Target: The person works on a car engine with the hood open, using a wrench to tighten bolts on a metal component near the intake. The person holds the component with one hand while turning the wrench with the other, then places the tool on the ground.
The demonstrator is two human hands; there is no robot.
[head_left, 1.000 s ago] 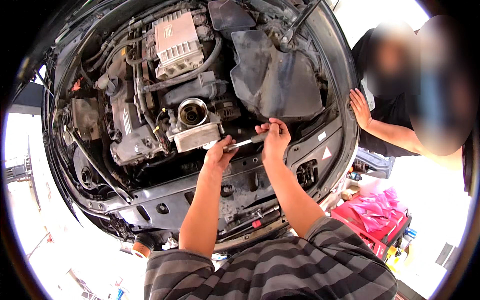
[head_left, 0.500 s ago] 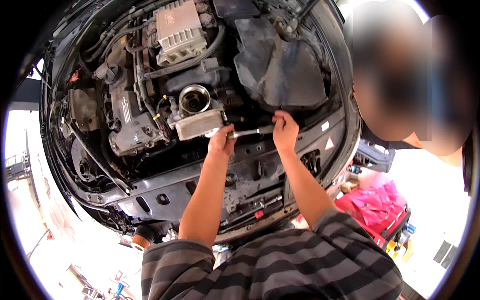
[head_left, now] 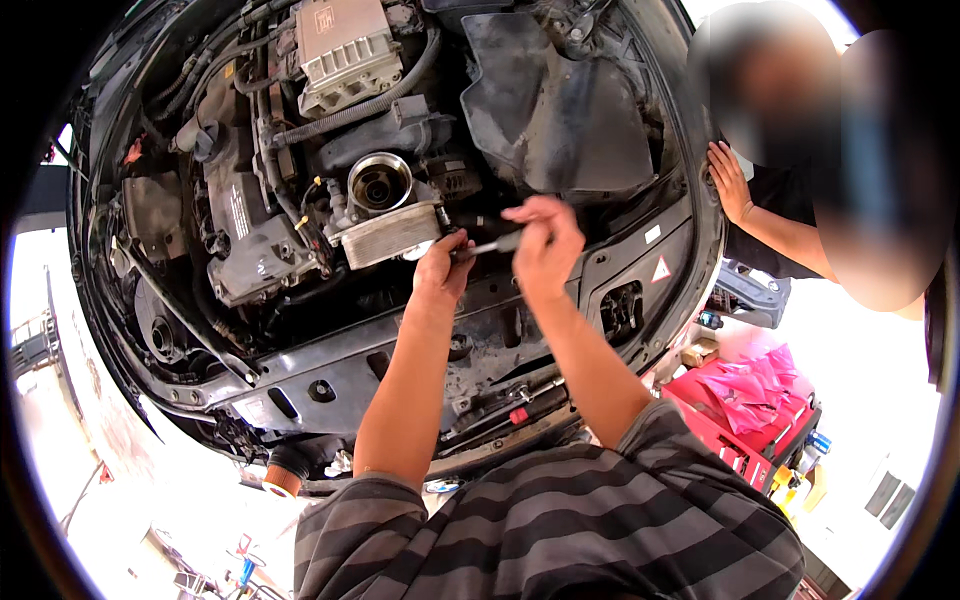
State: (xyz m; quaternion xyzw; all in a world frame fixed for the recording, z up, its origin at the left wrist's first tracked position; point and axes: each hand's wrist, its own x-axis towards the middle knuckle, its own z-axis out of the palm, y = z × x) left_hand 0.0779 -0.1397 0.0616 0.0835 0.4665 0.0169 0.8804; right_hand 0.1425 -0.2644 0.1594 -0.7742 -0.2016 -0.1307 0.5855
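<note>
A ratchet wrench [head_left: 487, 248] with a bright metal shaft and a dark grip lies roughly level in front of the oil filter housing [head_left: 380, 188]. My left hand [head_left: 443, 268] is closed around its head end, beside the lower right corner of the finned metal oil cooler [head_left: 390, 237]. A small white patch shows next to my left fingertips; I cannot make out what it is. My right hand [head_left: 548, 247] is curled at the grip end, somewhat smeared by motion, with a finger reaching leftward above the grip. The housing is uncapped, and its round bore faces up.
The front crossmember [head_left: 480, 325] of the car runs below my hands. A black cover [head_left: 560, 120] lies behind them. Tools [head_left: 520, 405] rest along the front edge. A co-worker's hand [head_left: 730, 182] leans on the right fender. A red tool cart [head_left: 735, 415] stands at right.
My right hand has moved left along the ratchet wrench, and a finger now stretches out. My left hand keeps its hold. The co-worker's hand has come into view on the fender.
</note>
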